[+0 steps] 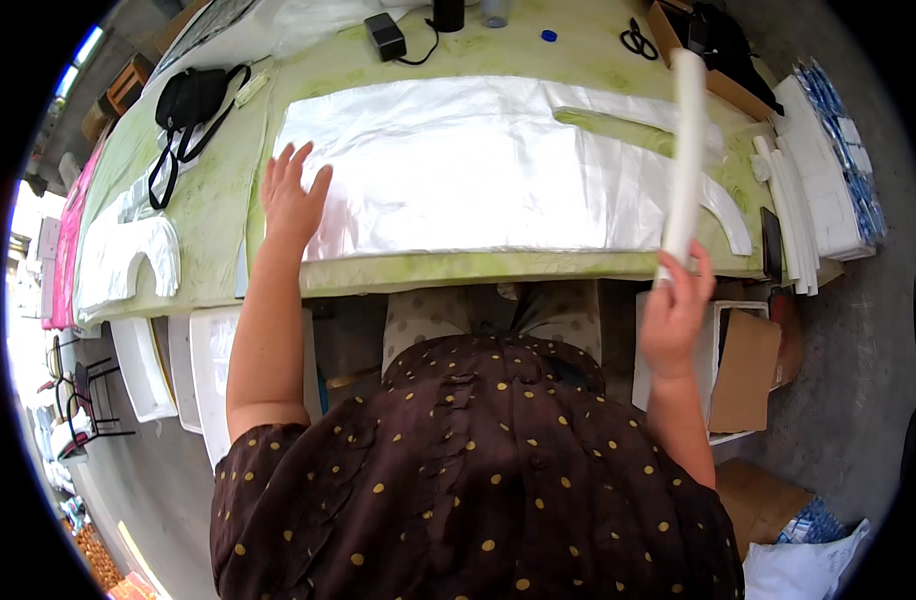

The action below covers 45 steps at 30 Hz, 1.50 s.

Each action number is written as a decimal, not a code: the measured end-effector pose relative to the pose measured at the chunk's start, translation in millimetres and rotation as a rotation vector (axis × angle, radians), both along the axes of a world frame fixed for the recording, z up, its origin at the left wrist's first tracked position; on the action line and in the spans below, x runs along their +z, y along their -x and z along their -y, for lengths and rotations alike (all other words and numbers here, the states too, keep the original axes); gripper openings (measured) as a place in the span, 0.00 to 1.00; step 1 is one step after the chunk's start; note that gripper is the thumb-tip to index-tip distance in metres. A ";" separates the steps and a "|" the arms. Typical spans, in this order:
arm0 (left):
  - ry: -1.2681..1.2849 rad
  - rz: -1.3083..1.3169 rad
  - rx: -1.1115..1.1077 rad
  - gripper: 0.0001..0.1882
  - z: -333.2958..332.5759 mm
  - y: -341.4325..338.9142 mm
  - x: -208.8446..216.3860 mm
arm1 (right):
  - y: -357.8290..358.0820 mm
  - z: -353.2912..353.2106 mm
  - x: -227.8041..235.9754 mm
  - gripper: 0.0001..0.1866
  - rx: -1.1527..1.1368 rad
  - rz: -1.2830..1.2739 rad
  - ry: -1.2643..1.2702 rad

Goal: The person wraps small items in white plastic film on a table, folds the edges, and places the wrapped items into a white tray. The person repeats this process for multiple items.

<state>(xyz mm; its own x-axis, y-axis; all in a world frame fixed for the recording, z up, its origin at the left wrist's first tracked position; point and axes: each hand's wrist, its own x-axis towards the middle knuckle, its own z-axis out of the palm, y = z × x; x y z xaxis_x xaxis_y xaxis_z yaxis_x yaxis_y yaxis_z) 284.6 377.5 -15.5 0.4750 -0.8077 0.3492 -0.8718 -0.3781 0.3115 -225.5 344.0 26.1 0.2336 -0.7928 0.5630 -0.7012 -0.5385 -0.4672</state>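
White roll (686, 160), near end in the right grip (676, 315).

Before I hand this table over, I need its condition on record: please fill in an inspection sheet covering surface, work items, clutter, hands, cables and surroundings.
Surface: pale green patterned tabletop, bearing several items.
Work items: flat, shiny white plastic sheeting with a long slot in its right end; long white cylindrical roll.
Clutter: soft black strapped pouch; small round blue cap.
Hands: bare left hand open at the sheeting's left end, contact unclear; bare right hand closed around the roll's near end.
Cables: thin black cord beside a black boxy device.
Surroundings: brown cardboard box at the far right; low white plastic bin at the tabletop's near left edge.
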 end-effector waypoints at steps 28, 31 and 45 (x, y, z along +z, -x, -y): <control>-0.308 0.033 0.155 0.35 -31.1 -22.4 -37.7 | -48.6 -10.6 -22.9 0.28 0.232 -0.008 -0.318; -0.317 0.195 0.244 0.33 -24.5 -11.4 -20.1 | -41.6 -12.4 -22.3 0.29 0.231 0.185 -0.332; 0.105 -0.225 -1.100 0.20 80.6 285.8 71.7 | 4.3 -15.3 -54.1 0.13 0.136 0.402 -0.431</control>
